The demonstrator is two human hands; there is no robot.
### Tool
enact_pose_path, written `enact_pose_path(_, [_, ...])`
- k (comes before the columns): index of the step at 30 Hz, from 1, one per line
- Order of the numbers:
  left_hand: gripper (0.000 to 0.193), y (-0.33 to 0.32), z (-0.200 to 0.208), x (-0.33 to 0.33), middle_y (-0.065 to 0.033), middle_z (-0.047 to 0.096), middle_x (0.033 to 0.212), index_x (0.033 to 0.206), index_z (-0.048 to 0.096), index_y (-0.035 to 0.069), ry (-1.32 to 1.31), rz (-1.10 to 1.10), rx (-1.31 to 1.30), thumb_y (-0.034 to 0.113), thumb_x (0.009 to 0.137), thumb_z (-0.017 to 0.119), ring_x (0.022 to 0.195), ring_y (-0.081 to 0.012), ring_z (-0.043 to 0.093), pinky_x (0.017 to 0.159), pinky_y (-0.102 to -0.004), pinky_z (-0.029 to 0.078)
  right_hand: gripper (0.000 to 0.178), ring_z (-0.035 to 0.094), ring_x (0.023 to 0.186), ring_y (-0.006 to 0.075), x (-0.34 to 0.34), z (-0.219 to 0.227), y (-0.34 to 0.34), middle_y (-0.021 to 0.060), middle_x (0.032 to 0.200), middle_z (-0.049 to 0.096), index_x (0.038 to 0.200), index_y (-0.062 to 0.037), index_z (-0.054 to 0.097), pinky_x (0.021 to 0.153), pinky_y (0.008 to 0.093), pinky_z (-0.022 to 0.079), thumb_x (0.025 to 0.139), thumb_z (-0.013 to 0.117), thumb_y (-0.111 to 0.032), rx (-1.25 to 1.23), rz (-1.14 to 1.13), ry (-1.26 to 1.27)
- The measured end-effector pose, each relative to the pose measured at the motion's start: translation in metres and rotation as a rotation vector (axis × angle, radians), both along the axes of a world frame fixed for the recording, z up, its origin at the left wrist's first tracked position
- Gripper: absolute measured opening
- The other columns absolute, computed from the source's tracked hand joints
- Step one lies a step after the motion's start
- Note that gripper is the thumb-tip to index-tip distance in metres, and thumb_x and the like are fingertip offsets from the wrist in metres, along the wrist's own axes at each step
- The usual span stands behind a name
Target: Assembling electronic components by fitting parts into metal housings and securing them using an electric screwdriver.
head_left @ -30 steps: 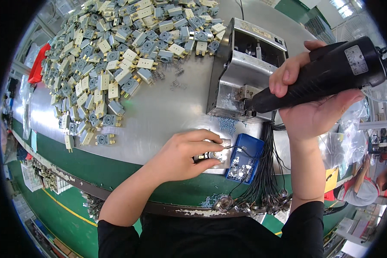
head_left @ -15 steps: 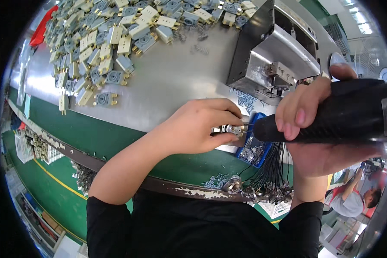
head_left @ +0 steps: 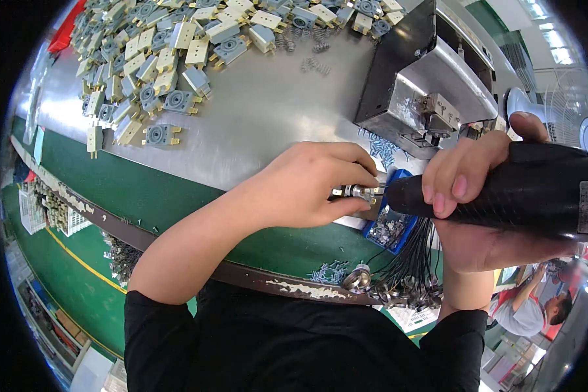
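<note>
A metal part lies pinched in left hand; right hand grips black driver.

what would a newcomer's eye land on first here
Probably the bulky black power tool at right, gripped in the right hand, its nose pointing at the small metal part in the left hand. Next, the big heap of grey and cream blocks at upper left, then the boxy metal machine at upper right.

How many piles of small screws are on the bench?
2: one screw pile beside the metal machine, another pile near the brown front edge. More may be hidden.
</note>
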State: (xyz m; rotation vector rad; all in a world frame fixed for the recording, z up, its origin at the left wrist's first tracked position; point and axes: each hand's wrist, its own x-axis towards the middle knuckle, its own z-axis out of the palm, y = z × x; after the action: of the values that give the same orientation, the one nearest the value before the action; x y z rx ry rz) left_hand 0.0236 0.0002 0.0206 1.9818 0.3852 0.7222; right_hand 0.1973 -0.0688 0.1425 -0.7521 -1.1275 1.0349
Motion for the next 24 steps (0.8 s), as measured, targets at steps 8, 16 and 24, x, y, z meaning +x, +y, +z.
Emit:
enact_pose_path(8, [0.027,-0.003,-0.005,-0.001,-0.0070,0.073,0.115,0.107,0.079,0.006,0.015,0.007,-0.007,0.021,0.084,0.081,0.100,-0.0302,0.072,0.086,-0.0408,0.058,0.116,0.057,0.060,0.0162,0.014,-0.021,0.002,0.0040,0.079,0.056,0.154,-0.0073,0.040,0.059,0.0339,0.048,0.078,0.056,-0.094,-0.001,0.018,-0.080])
enact_pose_path(16, [0.028,-0.004,-0.008,-0.002,-0.0059,0.073,0.115,0.108,0.079,0.007,0.011,0.015,0.014,0.021,0.084,0.081,0.097,-0.0301,0.072,0.084,-0.0401,0.058,0.115,0.058,0.059,0.0176,0.014,-0.023,-0.003,0.0052,0.078,0.057,0.155,-0.0061,0.040,0.058,0.0346,0.049,0.080,0.058,-0.091,-0.021,0.042,-0.114])
enact_pose_path(24, [0.026,-0.006,0.001,0.001,-0.0055,0.072,0.112,0.106,0.078,0.007,0.008,0.011,0.024,0.020,0.083,0.081,0.096,-0.0302,0.072,0.084,-0.0403,0.058,0.113,0.058,0.058,0.0191,0.017,-0.007,-0.006,0.0065,0.078,0.058,0.156,-0.0049,0.039,0.057,0.0354,0.049,0.082,0.060,-0.088,-0.021,0.062,-0.153])
